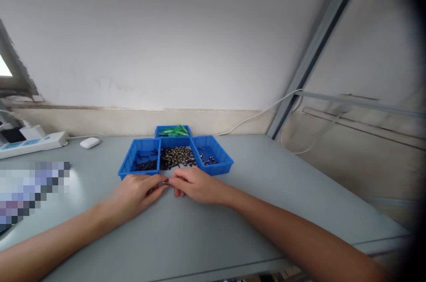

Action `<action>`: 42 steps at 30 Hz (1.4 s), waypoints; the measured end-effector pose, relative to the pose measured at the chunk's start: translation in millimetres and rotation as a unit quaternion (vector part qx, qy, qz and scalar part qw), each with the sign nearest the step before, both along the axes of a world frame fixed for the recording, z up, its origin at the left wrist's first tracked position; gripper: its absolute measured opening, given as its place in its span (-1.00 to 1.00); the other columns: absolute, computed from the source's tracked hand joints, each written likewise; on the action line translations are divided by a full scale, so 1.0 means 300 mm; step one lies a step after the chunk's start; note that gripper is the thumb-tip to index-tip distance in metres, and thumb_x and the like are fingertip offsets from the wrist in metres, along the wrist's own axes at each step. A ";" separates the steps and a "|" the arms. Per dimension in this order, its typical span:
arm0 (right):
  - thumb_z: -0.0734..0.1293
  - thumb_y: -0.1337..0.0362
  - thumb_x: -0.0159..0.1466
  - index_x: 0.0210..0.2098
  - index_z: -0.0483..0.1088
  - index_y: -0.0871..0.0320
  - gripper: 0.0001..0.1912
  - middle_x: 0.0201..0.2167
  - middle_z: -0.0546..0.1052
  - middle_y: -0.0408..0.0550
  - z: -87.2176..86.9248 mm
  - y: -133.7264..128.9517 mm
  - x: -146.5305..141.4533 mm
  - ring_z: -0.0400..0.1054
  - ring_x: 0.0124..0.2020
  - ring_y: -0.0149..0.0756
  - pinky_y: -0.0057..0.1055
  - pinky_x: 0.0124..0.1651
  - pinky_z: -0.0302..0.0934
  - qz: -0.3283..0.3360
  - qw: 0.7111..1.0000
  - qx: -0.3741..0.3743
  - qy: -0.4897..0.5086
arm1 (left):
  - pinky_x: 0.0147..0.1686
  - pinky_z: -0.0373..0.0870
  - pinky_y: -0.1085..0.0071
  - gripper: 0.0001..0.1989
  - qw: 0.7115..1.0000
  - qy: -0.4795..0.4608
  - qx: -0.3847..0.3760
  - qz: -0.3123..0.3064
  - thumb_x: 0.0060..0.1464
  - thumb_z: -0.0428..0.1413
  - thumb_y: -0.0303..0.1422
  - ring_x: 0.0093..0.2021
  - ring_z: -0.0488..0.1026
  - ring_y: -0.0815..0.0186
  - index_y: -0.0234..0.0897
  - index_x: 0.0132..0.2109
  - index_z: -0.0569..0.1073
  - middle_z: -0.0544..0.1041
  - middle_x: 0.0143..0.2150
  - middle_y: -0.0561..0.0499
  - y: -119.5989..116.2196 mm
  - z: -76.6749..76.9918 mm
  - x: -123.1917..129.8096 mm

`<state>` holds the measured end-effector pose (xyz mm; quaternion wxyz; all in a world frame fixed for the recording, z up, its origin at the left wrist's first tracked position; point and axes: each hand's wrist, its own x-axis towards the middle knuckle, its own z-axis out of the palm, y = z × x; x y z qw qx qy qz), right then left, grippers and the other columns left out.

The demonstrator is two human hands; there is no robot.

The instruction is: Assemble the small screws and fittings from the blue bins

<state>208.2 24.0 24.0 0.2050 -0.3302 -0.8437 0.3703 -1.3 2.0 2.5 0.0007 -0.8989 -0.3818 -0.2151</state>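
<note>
Small metal pc (166, 183) is btwn the two hands' fingertips, just above the table & in front of the bins; too small for me to tell its exact shape. L hand (136, 191) pinches it narrow, thumb & index; R hand (199, 184) has its other end, also thumb & index, w/ the other fingers curled under.

Right behind the hands I've got the middle blue bin (176, 141), w/ loads of shiny metal bits (178, 155) in it. L blue bin (139, 145) sits beside it w/ dark screw-like pcs (148, 165), mostly twd the near end. R blue bin (221, 167) is on the other side, w/ a few metal parts (210, 159). Rear blue bin (172, 127) holds green items (175, 131).

All on a grey table (186, 237). Far L I see a white case (89, 142), a power strip (49, 140) w/ plugs in, & a pixelated item (29, 189). Wall (183, 42) behind; white cable (256, 115) runs up to a metal post (286, 104) on the R.
</note>
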 end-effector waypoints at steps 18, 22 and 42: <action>0.21 0.24 0.28 -0.31 0.42 0.21 -0.80 -0.45 0.47 -0.12 -0.009 0.009 -0.005 0.29 -0.47 -0.46 -0.51 -0.41 0.15 0.004 0.996 -0.089 0.032 | -0.48 0.28 0.50 -0.67 0.996 -0.003 0.080 -0.031 0.30 -0.15 -0.25 -0.47 0.43 0.38 -0.26 -0.25 0.44 0.48 -0.46 0.06 0.002 0.002 -0.004; 0.22 0.28 0.27 -0.32 0.43 0.20 -0.83 -0.52 0.41 -0.17 -0.007 0.004 -0.010 0.23 -0.51 -0.49 -0.53 -0.44 0.11 -0.011 0.997 -0.064 0.034 | -0.48 0.28 0.49 -0.67 0.995 0.004 0.091 -0.027 0.30 -0.15 -0.25 -0.48 0.43 0.36 -0.27 -0.26 0.44 0.48 -0.47 0.05 -0.001 0.003 0.001; 0.20 0.38 0.26 -0.27 0.41 0.19 -0.85 -0.40 0.52 -0.12 -0.012 -0.001 -0.019 0.35 -0.38 -0.40 -0.46 -0.29 0.18 -0.021 0.996 -0.028 0.080 | -0.30 0.39 0.48 -0.81 0.976 -0.164 -0.139 0.018 0.22 -0.09 -0.30 -0.31 0.48 0.34 -0.23 -0.18 0.39 0.54 -0.27 0.04 -0.006 0.012 0.029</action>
